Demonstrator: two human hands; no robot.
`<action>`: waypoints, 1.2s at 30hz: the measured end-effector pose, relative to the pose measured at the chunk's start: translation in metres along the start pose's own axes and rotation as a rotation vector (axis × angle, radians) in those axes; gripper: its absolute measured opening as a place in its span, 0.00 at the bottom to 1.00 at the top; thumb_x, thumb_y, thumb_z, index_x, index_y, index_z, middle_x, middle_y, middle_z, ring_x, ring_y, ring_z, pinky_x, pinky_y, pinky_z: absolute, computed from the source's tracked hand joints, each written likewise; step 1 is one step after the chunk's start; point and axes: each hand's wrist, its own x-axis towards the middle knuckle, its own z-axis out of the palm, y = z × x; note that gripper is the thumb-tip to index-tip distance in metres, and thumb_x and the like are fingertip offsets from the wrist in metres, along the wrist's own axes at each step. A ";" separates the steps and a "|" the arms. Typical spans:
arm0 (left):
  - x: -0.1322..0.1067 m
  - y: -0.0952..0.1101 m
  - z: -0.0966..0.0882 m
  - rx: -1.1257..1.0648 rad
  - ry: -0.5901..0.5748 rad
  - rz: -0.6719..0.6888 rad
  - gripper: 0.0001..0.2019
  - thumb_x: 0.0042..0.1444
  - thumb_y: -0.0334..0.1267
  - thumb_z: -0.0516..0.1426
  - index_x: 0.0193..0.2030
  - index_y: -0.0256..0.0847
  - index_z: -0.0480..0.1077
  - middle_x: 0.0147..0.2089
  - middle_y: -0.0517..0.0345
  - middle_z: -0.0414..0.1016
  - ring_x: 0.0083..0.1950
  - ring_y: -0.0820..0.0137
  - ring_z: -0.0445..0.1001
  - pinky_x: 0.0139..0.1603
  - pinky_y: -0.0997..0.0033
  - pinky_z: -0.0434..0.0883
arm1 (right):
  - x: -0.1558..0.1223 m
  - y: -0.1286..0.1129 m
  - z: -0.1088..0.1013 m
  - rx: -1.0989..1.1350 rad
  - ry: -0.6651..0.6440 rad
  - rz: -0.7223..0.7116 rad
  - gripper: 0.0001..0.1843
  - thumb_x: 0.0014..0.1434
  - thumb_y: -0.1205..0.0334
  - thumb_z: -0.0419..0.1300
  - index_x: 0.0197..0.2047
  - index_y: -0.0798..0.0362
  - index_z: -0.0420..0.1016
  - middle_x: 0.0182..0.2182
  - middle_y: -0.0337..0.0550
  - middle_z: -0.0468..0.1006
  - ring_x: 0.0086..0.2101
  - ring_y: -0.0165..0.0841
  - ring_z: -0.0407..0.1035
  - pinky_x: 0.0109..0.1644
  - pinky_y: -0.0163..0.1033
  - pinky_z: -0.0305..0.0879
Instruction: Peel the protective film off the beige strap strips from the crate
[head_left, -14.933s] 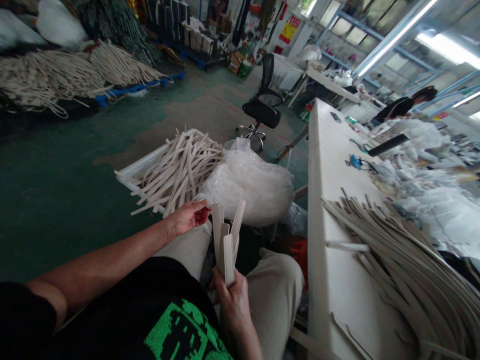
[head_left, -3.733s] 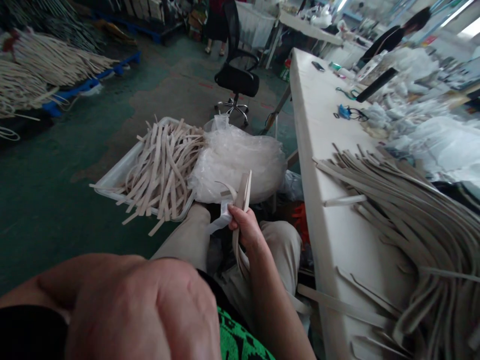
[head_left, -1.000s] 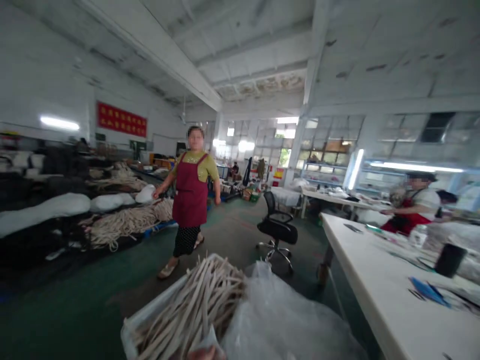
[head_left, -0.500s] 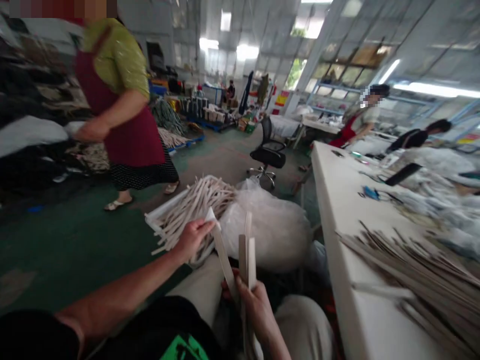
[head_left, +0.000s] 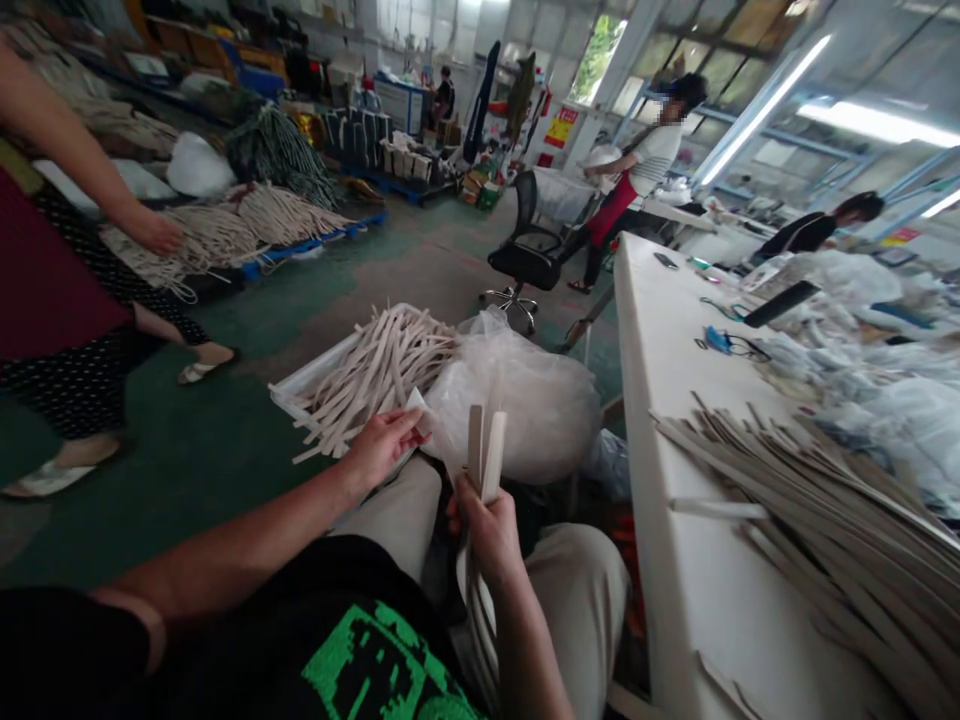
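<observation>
My left hand (head_left: 381, 446) pinches the whitish end of a flat beige strap, which slants down to my right hand and is smeared by motion. Closed around several flat beige straps (head_left: 493, 456) is my right hand (head_left: 486, 530). Their upper ends stick up above the fist, and their long tails hang down between my knees. Just beyond my hands lies a heap of loose straps (head_left: 386, 365) in a white tray (head_left: 289, 395). Beside it bulges a clear plastic bag (head_left: 525, 400) with pale contents that I cannot make out.
A long white table (head_left: 645, 400) runs along my right, bearing a bundle of straps (head_left: 817, 510), a blue item with cords (head_left: 720, 340) and plastic bags. A black office chair (head_left: 523, 255) stands ahead. One person (head_left: 60, 270) walks at the left; others work farther back.
My view has tilted down and shifted. The walking person has come nearer at the left edge. Both hands keep their grip on the straps. A person behind the table now stands more upright.
</observation>
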 end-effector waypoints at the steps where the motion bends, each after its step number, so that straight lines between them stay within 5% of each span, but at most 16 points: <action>1: 0.001 0.002 -0.002 -0.049 0.003 -0.070 0.14 0.49 0.43 0.72 0.34 0.34 0.80 0.36 0.48 0.84 0.39 0.64 0.81 0.46 0.66 0.76 | -0.001 0.002 -0.003 0.001 0.034 -0.007 0.33 0.52 0.32 0.65 0.18 0.55 0.71 0.14 0.40 0.68 0.15 0.26 0.59 0.21 0.33 0.54; 5: 0.000 0.011 -0.008 -0.117 0.027 -0.234 0.07 0.61 0.35 0.65 0.36 0.31 0.79 0.39 0.44 0.84 0.40 0.65 0.82 0.44 0.68 0.77 | -0.008 0.001 -0.011 -0.040 0.080 -0.029 0.33 0.51 0.32 0.66 0.18 0.54 0.69 0.13 0.40 0.67 0.14 0.26 0.59 0.19 0.33 0.54; 9: -0.003 0.010 -0.008 -0.144 0.008 -0.274 0.06 0.61 0.34 0.65 0.35 0.33 0.79 0.38 0.47 0.84 0.38 0.66 0.82 0.42 0.69 0.78 | -0.009 0.002 -0.007 -0.095 0.072 -0.021 0.32 0.51 0.31 0.64 0.19 0.54 0.70 0.13 0.39 0.67 0.14 0.26 0.59 0.19 0.33 0.55; 18: -0.007 0.002 -0.009 -0.062 -0.044 -0.251 0.12 0.52 0.41 0.72 0.34 0.33 0.80 0.37 0.46 0.84 0.35 0.67 0.81 0.37 0.72 0.78 | -0.006 0.011 -0.001 -0.224 0.025 0.001 0.28 0.56 0.36 0.60 0.21 0.53 0.70 0.15 0.40 0.70 0.15 0.27 0.61 0.21 0.32 0.57; 26: -0.028 -0.019 -0.006 -0.005 -0.105 -0.316 0.24 0.34 0.50 0.78 0.31 0.34 0.81 0.33 0.51 0.83 0.34 0.69 0.78 0.39 0.72 0.76 | 0.000 0.005 0.007 -0.230 0.001 0.020 0.29 0.54 0.34 0.62 0.21 0.53 0.68 0.15 0.40 0.71 0.14 0.27 0.62 0.20 0.33 0.56; 33: -0.030 -0.026 -0.028 0.066 -0.006 -0.246 0.22 0.34 0.49 0.78 0.27 0.33 0.79 0.26 0.59 0.75 0.27 0.77 0.69 0.30 0.77 0.67 | -0.006 0.001 -0.004 -0.046 -0.153 0.111 0.35 0.51 0.36 0.67 0.47 0.60 0.78 0.21 0.40 0.77 0.16 0.29 0.65 0.21 0.33 0.59; 36: -0.031 -0.027 -0.033 0.030 0.006 -0.294 0.20 0.35 0.45 0.78 0.25 0.33 0.77 0.23 0.61 0.71 0.25 0.77 0.67 0.27 0.77 0.64 | -0.003 0.002 0.001 -0.091 -0.124 0.098 0.30 0.51 0.41 0.67 0.46 0.59 0.77 0.18 0.36 0.73 0.15 0.27 0.62 0.19 0.32 0.56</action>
